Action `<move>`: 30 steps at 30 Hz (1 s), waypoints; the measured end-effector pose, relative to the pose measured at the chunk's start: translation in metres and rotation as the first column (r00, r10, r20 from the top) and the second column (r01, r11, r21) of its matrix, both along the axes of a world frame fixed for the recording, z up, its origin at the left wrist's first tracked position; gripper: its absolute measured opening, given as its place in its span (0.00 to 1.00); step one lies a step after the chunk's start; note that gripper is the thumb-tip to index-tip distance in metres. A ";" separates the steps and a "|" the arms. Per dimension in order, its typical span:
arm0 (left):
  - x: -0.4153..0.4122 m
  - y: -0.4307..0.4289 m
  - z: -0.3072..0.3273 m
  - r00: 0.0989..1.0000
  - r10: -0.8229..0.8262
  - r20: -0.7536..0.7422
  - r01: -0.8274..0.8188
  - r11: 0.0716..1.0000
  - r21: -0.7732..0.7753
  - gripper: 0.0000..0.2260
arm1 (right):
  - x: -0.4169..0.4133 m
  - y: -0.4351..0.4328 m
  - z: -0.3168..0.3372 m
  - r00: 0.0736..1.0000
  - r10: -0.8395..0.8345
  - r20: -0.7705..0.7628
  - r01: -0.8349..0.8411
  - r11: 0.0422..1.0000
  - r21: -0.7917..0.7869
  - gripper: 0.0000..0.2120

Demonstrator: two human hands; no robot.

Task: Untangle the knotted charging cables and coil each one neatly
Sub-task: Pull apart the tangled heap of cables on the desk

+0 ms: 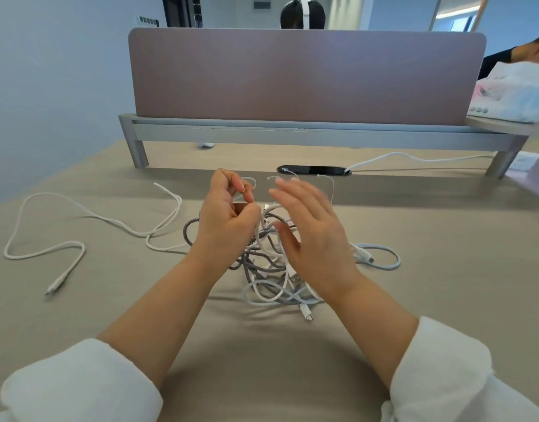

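Beige desk [116,300]: we are pinching white strand [259,232] with left hand [228,217], right hand [315,236] hovering spread over tangle [266,271]. Cables seeming light, limp, slippery; we are judging plug ends [307,316] firmest hold.

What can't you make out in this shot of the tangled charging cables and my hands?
Head view, the only one:
1. The cable tangle: its middle sits behind the left hand and right hand, so the knots and the cable count cannot be told.
2. The right hand's fingertips: motion-blurred, so contact with any strand is unclear.
3. The white strand pinched by the left hand: its end is hidden by the curled fingers.
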State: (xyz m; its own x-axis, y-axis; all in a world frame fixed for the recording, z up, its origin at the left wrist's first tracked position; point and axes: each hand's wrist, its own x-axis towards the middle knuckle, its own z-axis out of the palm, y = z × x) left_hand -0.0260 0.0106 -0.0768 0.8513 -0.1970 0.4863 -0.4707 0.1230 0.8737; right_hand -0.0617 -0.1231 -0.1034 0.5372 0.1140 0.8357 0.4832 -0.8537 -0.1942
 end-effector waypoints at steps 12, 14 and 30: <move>-0.006 -0.006 0.001 0.992 -0.124 -0.040 0.123 0.992 -0.017 0.13 | 0.006 -0.005 -0.009 0.937 -0.202 -0.287 0.205 0.979 -0.020 0.09; -0.002 -0.003 0.003 0.990 -0.119 -0.070 0.112 0.989 -0.097 0.15 | 0.005 -0.011 -0.005 0.912 -0.266 -0.313 0.271 0.962 -0.026 0.06; 0.038 0.029 -0.012 0.851 0.326 0.412 -0.520 0.632 0.574 0.08 | 0.003 -0.041 -0.010 0.864 -0.360 -0.351 0.284 0.926 -0.249 0.03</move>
State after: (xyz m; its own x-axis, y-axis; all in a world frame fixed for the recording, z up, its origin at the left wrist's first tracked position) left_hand 0.0121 0.0397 -0.0887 0.7914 -0.1884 0.5815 -0.5281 -0.6899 0.4951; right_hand -0.0583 -0.1636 -0.1135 0.8434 0.0091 0.5373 0.0947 -0.9867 -0.1320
